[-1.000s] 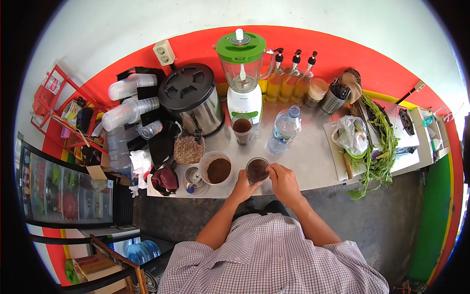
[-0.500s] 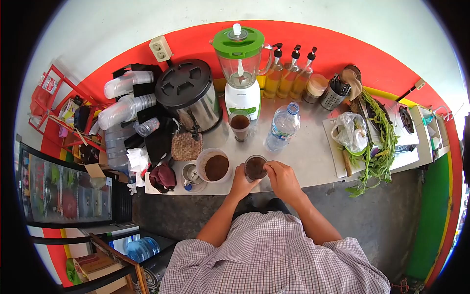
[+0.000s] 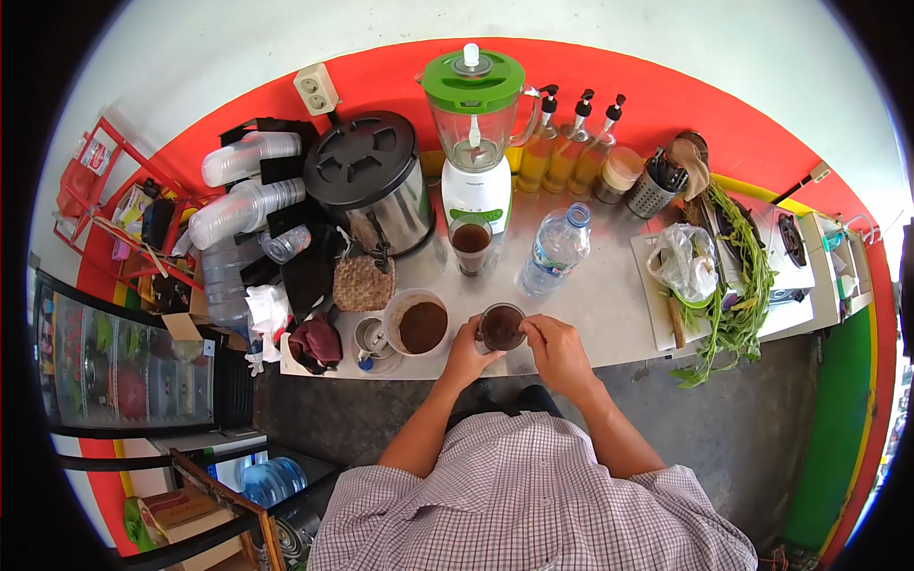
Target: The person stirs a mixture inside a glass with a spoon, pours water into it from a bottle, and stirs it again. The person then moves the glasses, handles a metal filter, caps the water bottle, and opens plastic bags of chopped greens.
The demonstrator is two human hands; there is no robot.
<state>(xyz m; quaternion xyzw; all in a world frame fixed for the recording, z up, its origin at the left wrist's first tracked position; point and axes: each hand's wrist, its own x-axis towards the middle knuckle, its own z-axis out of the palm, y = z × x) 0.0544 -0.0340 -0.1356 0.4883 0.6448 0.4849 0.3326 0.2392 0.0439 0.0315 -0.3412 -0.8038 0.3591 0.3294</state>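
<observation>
My left hand (image 3: pixel 465 354) is wrapped round the left side of a clear glass (image 3: pixel 501 327) of dark brown drink at the table's front edge. On the glass's right side, the fingers of my right hand (image 3: pixel 562 354) are pinched together at the rim; whatever they grip is hidden. Just left of the glass stands a white tub (image 3: pixel 398 306) with brown powder in it. Behind it is a second glass (image 3: pixel 470 249) of brown drink. A clear plastic water bottle (image 3: pixel 555 251) without a cap stands behind my right hand.
A green-lidded blender (image 3: pixel 475 190), a steel pot (image 3: pixel 367 171) with a black lid and several pump bottles (image 3: pixel 569 152) line the back. Leafy greens (image 3: pixel 738 285) hang over the right front edge. A metal cup (image 3: pixel 369 335) and stacked plastic cups (image 3: pixel 249 211) are at left.
The whole view has shifted slightly. Both hands stay at the glass, with the right fingers still by its rim.
</observation>
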